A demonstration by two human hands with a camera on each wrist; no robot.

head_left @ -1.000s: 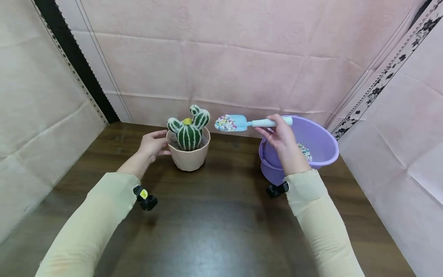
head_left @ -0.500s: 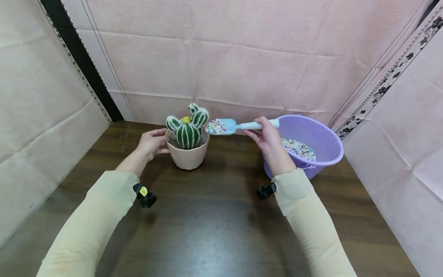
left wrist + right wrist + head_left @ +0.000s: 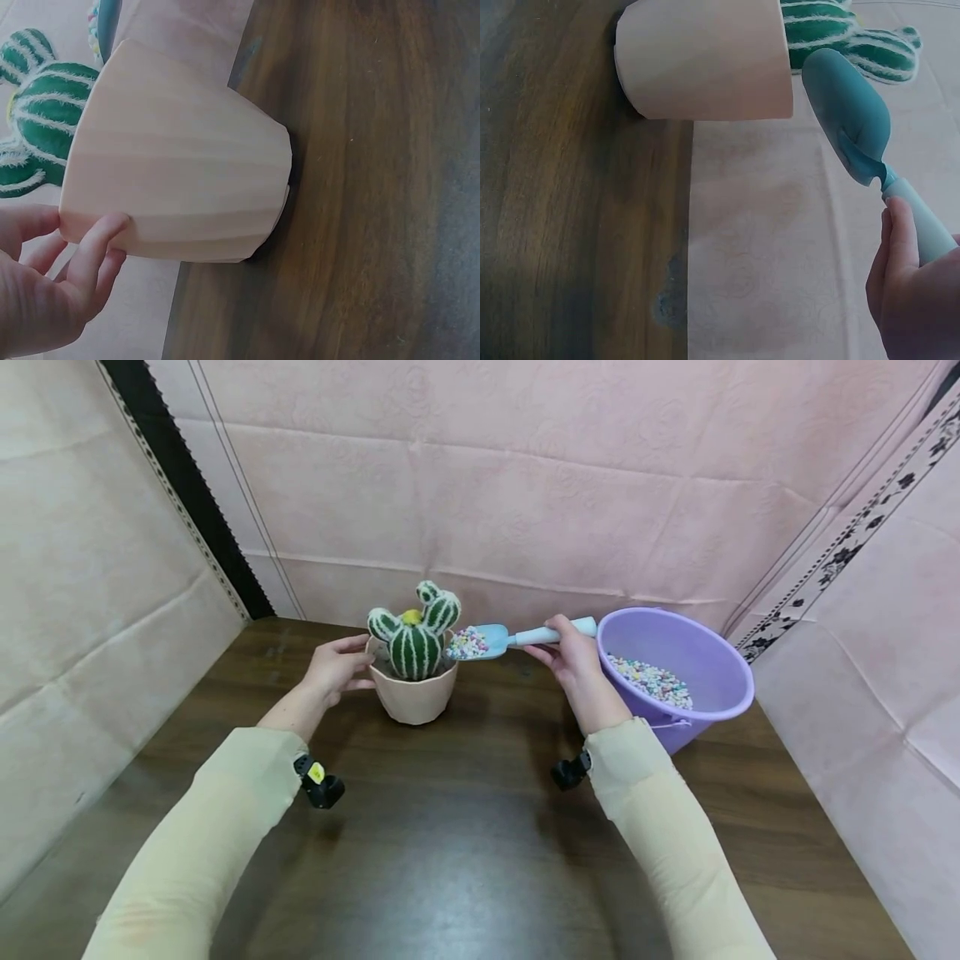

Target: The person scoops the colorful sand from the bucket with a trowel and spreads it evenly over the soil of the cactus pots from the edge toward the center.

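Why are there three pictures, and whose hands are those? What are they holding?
They belong to one person wearing three cameras: one on the head, one on each wrist. The big picture looks down from the head at a dark wooden table. The left hand touches a peach plastic pot holding a green toy cactus; the left wrist camera shows that pot close up. The right hand has its grip on a light blue scoop full of coloured pebbles. Beside it stands a purple plastic bucket with more pebbles.
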